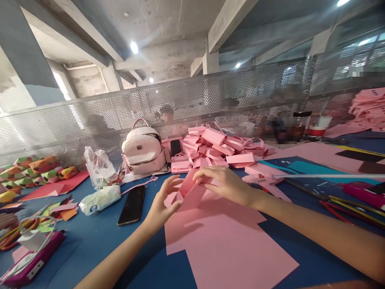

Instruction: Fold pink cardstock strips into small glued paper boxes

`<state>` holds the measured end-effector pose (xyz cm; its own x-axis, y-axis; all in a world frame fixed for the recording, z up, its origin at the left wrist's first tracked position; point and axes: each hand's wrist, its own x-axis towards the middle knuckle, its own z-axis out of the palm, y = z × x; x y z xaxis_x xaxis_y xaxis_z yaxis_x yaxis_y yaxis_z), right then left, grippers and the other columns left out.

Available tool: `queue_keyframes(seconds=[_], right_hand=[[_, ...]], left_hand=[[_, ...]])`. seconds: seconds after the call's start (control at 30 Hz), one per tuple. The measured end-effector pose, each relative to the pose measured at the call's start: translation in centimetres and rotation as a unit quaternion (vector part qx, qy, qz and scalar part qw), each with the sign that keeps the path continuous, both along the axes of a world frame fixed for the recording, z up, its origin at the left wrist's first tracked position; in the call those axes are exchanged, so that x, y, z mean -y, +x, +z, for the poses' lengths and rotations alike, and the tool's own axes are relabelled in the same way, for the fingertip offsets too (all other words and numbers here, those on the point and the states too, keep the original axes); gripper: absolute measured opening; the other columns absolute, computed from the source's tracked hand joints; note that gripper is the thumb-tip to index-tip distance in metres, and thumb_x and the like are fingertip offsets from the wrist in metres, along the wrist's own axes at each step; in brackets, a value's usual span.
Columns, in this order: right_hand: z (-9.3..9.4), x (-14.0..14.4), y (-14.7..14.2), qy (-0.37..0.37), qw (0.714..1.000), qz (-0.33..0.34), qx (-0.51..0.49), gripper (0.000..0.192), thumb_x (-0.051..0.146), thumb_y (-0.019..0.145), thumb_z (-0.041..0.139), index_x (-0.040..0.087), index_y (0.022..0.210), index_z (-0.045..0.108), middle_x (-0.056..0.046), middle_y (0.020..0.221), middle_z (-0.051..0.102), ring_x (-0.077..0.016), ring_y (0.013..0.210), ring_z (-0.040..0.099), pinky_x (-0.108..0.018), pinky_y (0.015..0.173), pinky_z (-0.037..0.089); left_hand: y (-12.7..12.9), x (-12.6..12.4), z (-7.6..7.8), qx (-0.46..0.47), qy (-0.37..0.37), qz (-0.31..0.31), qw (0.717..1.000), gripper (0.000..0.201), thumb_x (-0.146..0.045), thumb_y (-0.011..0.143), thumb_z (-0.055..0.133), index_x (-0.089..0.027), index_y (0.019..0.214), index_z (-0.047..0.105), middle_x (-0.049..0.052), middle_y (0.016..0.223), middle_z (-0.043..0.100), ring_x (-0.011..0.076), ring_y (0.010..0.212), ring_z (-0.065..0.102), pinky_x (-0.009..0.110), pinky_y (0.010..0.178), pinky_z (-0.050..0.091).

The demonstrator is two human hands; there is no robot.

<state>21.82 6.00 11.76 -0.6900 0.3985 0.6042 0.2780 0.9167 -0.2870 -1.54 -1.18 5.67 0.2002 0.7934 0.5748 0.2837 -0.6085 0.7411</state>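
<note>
A partly folded pink paper box [194, 196] stands tilted over flat pink paper sheets [240, 249]. At its left end is my left hand [162, 202], the thumb low at the front and the curled fingers above, with a pink flap between them. My right hand [224, 182] pinches the box's upper right edge, its fingers bent over the top. Behind my hands lies a heap of folded pink paper boxes [213, 142]. A pink glue gun [264, 178] rests right of my right hand.
A black phone [131, 204], a tissue pack [100, 198] and a pale backpack [144, 150] sit to the left. A purple power strip [39, 257] is near the left edge. Scissors [306, 188] lie at right. A perforated metal screen [120, 108] borders the back.
</note>
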Motion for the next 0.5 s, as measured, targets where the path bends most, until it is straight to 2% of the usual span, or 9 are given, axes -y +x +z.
queue_keyframes(seconds=[0.07,0.17,0.27,0.4,0.5], right_hand=[[0.2,0.2,-0.5,0.014,1.000,0.011,0.014,0.018,0.014,0.093,0.055,0.024,0.105,0.063,-0.001,0.100,0.072,-0.0177,0.088,0.067,-0.028,0.077,0.048],[0.4,0.4,-1.1,0.045,0.999,0.020,0.023,0.021,0.011,0.093,0.053,0.024,0.107,0.062,-0.001,0.100,0.072,-0.0172,0.086,0.067,-0.029,0.076,0.047],[0.3,0.1,-1.1,0.055,0.998,0.017,0.011,0.020,0.011,0.094,0.052,0.024,0.105,0.063,-0.001,0.096,0.072,-0.0176,0.085,0.066,-0.029,0.075,0.047],[-0.5,-0.7,-0.1,0.044,0.998,-0.002,-0.043,0.017,0.014,0.094,0.052,0.023,0.102,0.063,-0.003,0.096,0.072,-0.0188,0.087,0.066,-0.029,0.077,0.048],[-1.6,-0.9,0.7,0.019,0.996,-0.022,-0.085,0.013,0.016,0.092,0.053,0.022,0.096,0.063,-0.004,0.093,0.071,-0.0194,0.086,0.066,-0.030,0.078,0.048]], left_hand=[[0.2,-0.3,-0.6,-0.004,-0.018,-0.002,1.000,0.064,-0.031,0.086,0.069,-0.025,0.142,0.038,0.015,0.137,0.058,0.0274,0.121,0.060,0.040,0.101,0.050],[0.1,-0.8,-1.6,-0.009,-0.045,0.019,0.999,0.066,-0.023,0.083,0.070,-0.025,0.142,0.039,0.013,0.133,0.062,0.0249,0.115,0.064,0.037,0.094,0.053],[-0.1,-1.4,-2.4,0.020,-0.070,0.029,0.997,0.065,-0.022,0.082,0.071,-0.023,0.140,0.041,0.012,0.123,0.068,0.0236,0.108,0.067,0.036,0.090,0.056],[-0.2,-1.7,-2.5,0.065,-0.071,0.046,0.994,0.047,-0.029,0.080,0.074,-0.017,0.123,0.059,0.012,0.119,0.070,0.0257,0.110,0.068,0.038,0.094,0.055],[0.0,-1.5,-2.2,0.070,-0.053,0.085,0.993,0.033,-0.030,0.080,0.073,-0.015,0.109,0.066,0.010,0.109,0.073,0.0237,0.101,0.071,0.036,0.093,0.056]])
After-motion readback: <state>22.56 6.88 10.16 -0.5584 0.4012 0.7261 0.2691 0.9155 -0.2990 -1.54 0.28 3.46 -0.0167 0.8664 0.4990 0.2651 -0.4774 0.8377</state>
